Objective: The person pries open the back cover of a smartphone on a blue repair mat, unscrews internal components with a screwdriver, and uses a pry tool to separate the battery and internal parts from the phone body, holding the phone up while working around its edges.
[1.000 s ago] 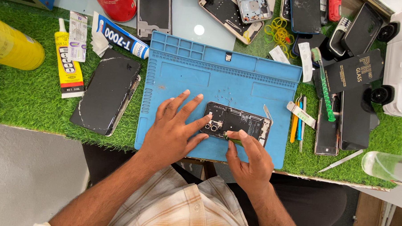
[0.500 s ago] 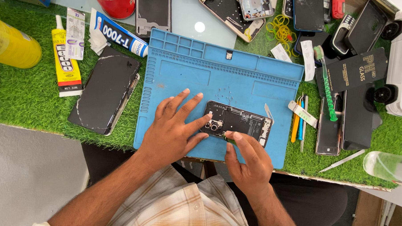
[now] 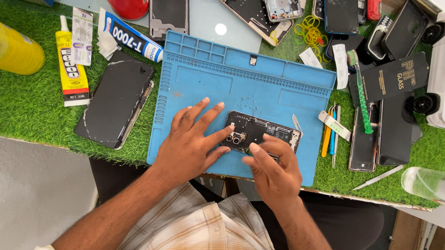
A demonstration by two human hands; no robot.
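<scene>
Lying near the middle of the blue work mat (image 3: 204, 80), toward its front edge: an opened phone (image 3: 261, 134), back cover off, dark boards and camera modules exposed, long side parallel to that edge. Pressing down on the phone's left end, the left hand (image 3: 189, 146), fingers spread flat and released, gripping nothing, one fingertip touching the phone beside the cameras. Working at the phone's front edge, the right hand (image 3: 275, 166), fingers curled and bunched at the frame; whether pinching a small tool or only touching the phone, impossible to tell. Resting at the phone's right end, a thin pale pry piece (image 3: 297, 125), tilted. Scattered on the mat just behind the phone, tiny screws (image 3: 248, 103).

Lying on the green turf (image 3: 31, 108) off the mat's left edge, a cracked dark phone screen (image 3: 116, 99), face up, with a yellow glue tube (image 3: 71, 68) further left and a white and blue glue tube (image 3: 132, 38) at the mat's rear left corner. Sitting off the right edge, a cluster of slim tools (image 3: 330, 133), a green toothbrush (image 3: 360, 93) and a black box (image 3: 392, 76). Crowding the turf's rear edge, more phone frames (image 3: 256, 10) and a red can (image 3: 123, 1).
</scene>
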